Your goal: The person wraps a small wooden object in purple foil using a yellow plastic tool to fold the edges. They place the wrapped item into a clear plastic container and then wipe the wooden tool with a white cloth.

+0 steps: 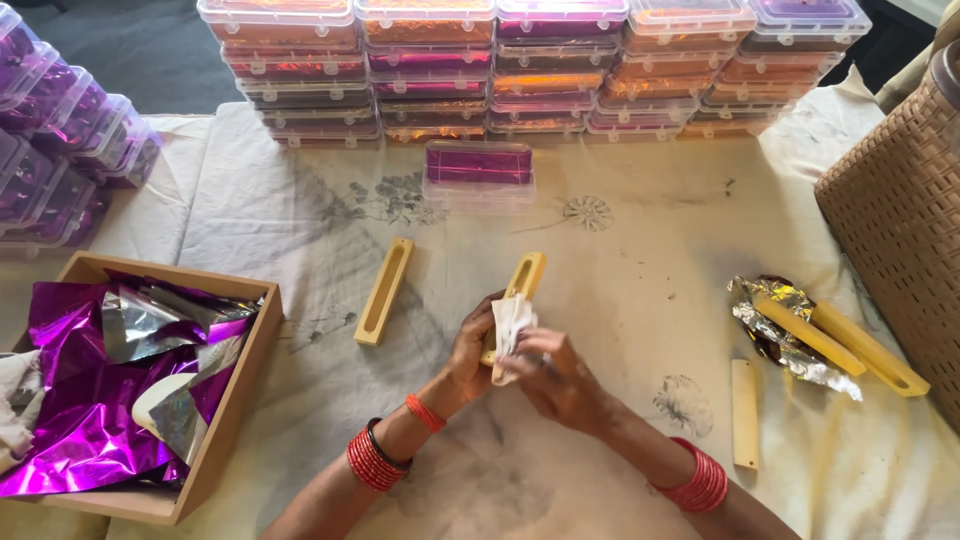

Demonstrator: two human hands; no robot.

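The left hand (pixel 470 350) grips a slotted yellow wooden holder (pixel 522 280) from the side, fingers curled around its lower half, its upper end sticking out above them. The right hand (pixel 556 375) pinches a white cloth (pixel 513 325) against the holder's face, fingers closed on it. A second slotted holder (pixel 384 290) lies on the sheet-covered table (pixel 620 270) just left. A wooden box (pixel 235 400) of purple foil (pixel 70 400) sits further left.

In my hands (pixel 515 360): matt pale wooden holder (pixel 522 280), soft white cloth (pixel 512 325). Left of them: glossy crinkled purple foil (pixel 70 400) in a wooden tray (pixel 235 400). Beyond: clear plastic boxes (pixel 480 175). Under them: matt, stained cloth surface (pixel 620 270).
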